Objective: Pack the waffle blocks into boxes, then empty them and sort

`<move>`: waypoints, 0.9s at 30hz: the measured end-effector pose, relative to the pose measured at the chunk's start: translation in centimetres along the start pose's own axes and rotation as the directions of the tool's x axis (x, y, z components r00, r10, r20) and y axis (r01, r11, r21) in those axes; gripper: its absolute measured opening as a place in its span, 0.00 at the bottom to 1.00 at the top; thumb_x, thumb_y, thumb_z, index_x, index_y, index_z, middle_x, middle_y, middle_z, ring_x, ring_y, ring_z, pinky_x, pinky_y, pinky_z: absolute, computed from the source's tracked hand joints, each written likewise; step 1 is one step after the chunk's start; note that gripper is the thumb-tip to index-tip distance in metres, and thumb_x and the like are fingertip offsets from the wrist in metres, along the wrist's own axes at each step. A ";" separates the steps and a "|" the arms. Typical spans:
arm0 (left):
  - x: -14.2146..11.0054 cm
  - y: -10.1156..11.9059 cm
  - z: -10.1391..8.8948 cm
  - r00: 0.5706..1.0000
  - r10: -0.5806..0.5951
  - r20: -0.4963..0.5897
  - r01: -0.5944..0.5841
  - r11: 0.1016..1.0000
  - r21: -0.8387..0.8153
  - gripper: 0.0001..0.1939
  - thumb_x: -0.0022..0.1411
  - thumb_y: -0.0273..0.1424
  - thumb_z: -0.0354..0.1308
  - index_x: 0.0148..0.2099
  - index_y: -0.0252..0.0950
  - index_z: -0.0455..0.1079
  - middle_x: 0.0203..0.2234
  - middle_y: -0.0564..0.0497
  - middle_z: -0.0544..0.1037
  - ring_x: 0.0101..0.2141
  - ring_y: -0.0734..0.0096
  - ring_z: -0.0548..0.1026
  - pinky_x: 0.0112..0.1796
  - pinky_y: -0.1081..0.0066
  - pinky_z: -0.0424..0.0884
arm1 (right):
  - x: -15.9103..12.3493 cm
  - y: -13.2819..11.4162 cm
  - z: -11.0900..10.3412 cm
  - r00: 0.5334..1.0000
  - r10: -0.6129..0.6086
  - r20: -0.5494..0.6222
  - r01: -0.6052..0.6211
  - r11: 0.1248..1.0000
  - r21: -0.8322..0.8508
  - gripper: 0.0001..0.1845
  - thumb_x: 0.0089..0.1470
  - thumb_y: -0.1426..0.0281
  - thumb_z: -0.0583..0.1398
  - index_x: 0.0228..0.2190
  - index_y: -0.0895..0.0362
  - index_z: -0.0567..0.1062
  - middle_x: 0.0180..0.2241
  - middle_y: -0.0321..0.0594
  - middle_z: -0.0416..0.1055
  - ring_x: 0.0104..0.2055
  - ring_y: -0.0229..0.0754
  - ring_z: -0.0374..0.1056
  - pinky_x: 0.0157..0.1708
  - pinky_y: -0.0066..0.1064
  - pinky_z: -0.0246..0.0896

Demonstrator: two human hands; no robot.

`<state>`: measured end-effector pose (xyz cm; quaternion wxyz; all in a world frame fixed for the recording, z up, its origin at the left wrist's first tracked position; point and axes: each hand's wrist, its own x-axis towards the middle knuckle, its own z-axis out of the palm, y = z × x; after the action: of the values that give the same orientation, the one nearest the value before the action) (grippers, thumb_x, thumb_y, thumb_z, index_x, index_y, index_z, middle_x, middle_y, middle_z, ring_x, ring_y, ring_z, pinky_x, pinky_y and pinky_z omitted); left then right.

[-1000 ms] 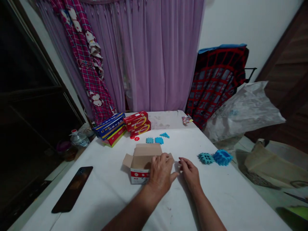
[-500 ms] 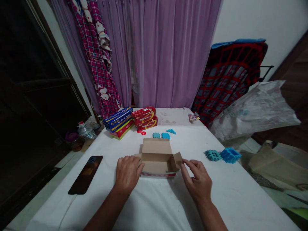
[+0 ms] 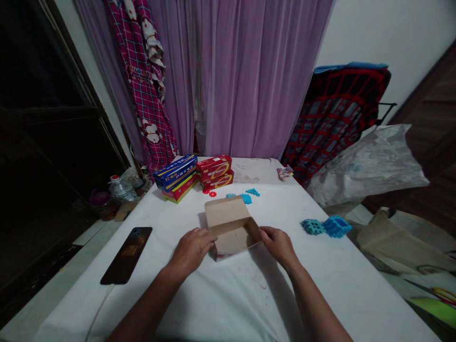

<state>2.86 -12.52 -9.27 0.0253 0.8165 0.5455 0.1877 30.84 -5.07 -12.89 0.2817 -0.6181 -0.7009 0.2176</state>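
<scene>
An open cardboard box (image 3: 231, 228) with its lid flap raised sits in the middle of the white table (image 3: 228, 289). My left hand (image 3: 191, 249) grips the box's left end, fingers curled against its side. My right hand (image 3: 278, 243) holds the right end with its fingers folded over the side flap. The inside of the box looks bare. Small blue plastic pieces (image 3: 248, 195) and red ones (image 3: 210, 193) lie just beyond the box.
A dark phone (image 3: 127, 254) lies at the left of the table. Stacked red and blue boxes (image 3: 194, 174) stand at the far side. Two blue lattice blocks (image 3: 326, 226) sit at the right edge. A plastic bag (image 3: 366, 164) and a draped chair (image 3: 335, 114) stand to the right.
My left hand moved from on top of the box to its left end, my right hand to the right end. The side flaps have been pressed inward and the box tilted slightly.
</scene>
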 end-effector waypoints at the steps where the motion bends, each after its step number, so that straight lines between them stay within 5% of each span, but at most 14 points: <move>1: 0.0 -0.2 0.1 0.999 0.021 -0.040 -0.020 1.000 0.010 0.10 0.64 0.27 0.55 0.44 0.42 0.76 0.36 0.52 0.79 0.37 0.68 0.74 0.38 0.70 0.70 | 1.0 0.0 0.4 0.999 -0.035 0.011 0.033 0.996 0.088 0.19 0.52 0.59 0.54 0.30 0.51 0.83 0.30 0.41 0.80 0.34 0.49 0.74 0.31 0.33 0.60; 5: 0.1 -0.7 0.3 0.973 0.041 -0.228 -0.028 0.998 0.059 0.08 0.63 0.26 0.56 0.41 0.41 0.76 0.34 0.50 0.75 0.35 0.69 0.73 0.35 0.71 0.70 | 5.4 -0.8 2.6 0.989 -0.102 0.105 0.061 0.939 0.339 0.20 0.50 0.57 0.55 0.28 0.55 0.82 0.29 0.40 0.79 0.32 0.48 0.73 0.32 0.33 0.63; 13: 0.0 -2.2 1.4 0.871 0.142 -0.470 -0.100 0.988 0.114 0.11 0.67 0.26 0.51 0.43 0.38 0.74 0.39 0.50 0.79 0.38 0.70 0.74 0.39 0.71 0.69 | 9.2 -3.4 6.2 0.986 -0.128 0.104 0.076 0.914 0.398 0.30 0.54 0.47 0.51 0.26 0.57 0.80 0.26 0.40 0.76 0.32 0.45 0.70 0.32 0.32 0.63; 19: -0.8 -2.0 1.5 0.862 0.072 -0.502 -0.001 0.990 0.140 0.12 0.66 0.25 0.51 0.39 0.43 0.75 0.32 0.54 0.80 0.38 0.66 0.72 0.47 0.63 0.60 | 8.4 -2.6 8.5 0.996 -0.079 0.044 0.044 0.844 0.535 0.35 0.55 0.44 0.49 0.38 0.59 0.79 0.34 0.45 0.78 0.35 0.46 0.72 0.38 0.36 0.66; 23: -1.1 -2.0 1.8 0.890 -0.003 -0.456 0.067 0.990 0.125 0.15 0.63 0.21 0.53 0.35 0.46 0.75 0.28 0.56 0.79 0.41 0.65 0.74 0.56 0.55 0.49 | 7.3 0.2 8.8 1.000 0.010 -0.019 0.000 0.883 0.469 0.29 0.53 0.48 0.52 0.37 0.58 0.79 0.36 0.46 0.79 0.34 0.47 0.73 0.39 0.38 0.67; 27: 0.4 -2.2 2.2 0.911 0.038 -0.412 0.009 0.994 0.113 0.15 0.61 0.19 0.54 0.35 0.47 0.75 0.27 0.57 0.78 0.39 0.68 0.75 0.59 0.55 0.47 | 8.4 3.0 7.6 0.990 0.020 -0.138 0.027 0.945 0.327 0.21 0.50 0.54 0.55 0.35 0.55 0.79 0.37 0.44 0.78 0.38 0.48 0.73 0.43 0.40 0.67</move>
<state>1.79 -10.94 -11.80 -0.1378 0.7624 0.5422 0.3252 27.40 3.94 -19.50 0.4290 -0.5750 -0.6348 0.2869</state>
